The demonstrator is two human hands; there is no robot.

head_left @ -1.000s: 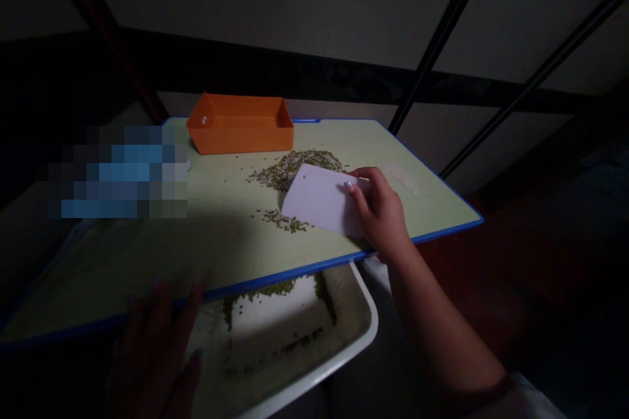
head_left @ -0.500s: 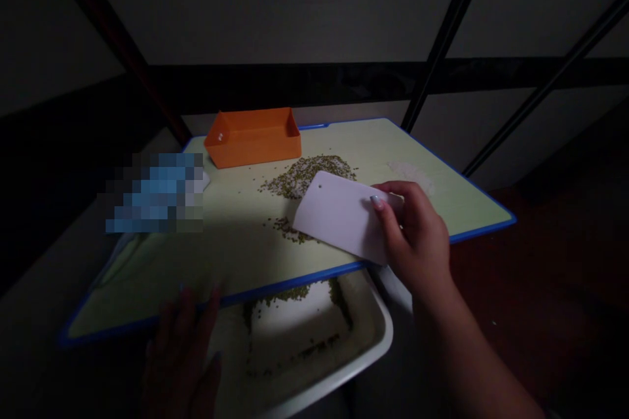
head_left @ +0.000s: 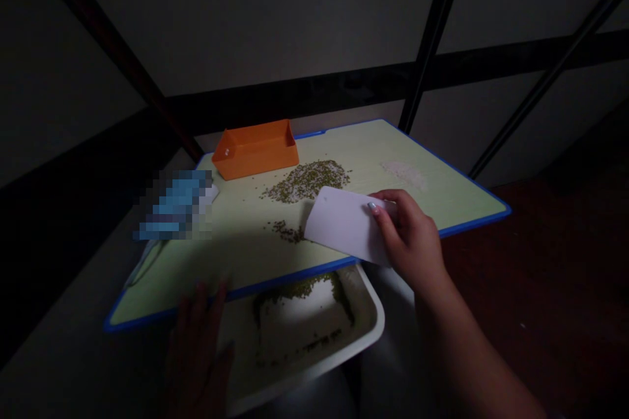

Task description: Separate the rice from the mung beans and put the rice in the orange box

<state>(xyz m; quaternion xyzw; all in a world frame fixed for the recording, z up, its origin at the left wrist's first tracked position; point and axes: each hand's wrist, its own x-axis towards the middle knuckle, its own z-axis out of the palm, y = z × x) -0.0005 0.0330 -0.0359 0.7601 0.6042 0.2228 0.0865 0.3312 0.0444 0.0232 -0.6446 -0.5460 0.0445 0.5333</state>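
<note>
My right hand [head_left: 410,236] grips a flat white plastic scraper [head_left: 344,222] by its right end, thumb on top. The scraper is tilted over the near part of a pale green board [head_left: 221,262] with a blue rim. Beside its left edge lies a small patch of green beans [head_left: 286,232]. A larger pile of green beans mixed with white grains [head_left: 312,180] spreads just behind it. My left hand [head_left: 201,340], in deep shadow, lies with fingers stretched out at the board's near edge. Below that edge, a white tray [head_left: 376,321] holds more green beans.
An orange open box [head_left: 258,156] stands at the board's back left. White grains [head_left: 405,174] lie at the right. A blurred-out blue item [head_left: 177,205] rests on the left edge. Cabinet panels [head_left: 295,19] rise behind the board.
The camera view has turned slightly, shifting the scene. The scraper has moved a little right relative to the small bean patch, so more of that patch's right side shows its edge.
</note>
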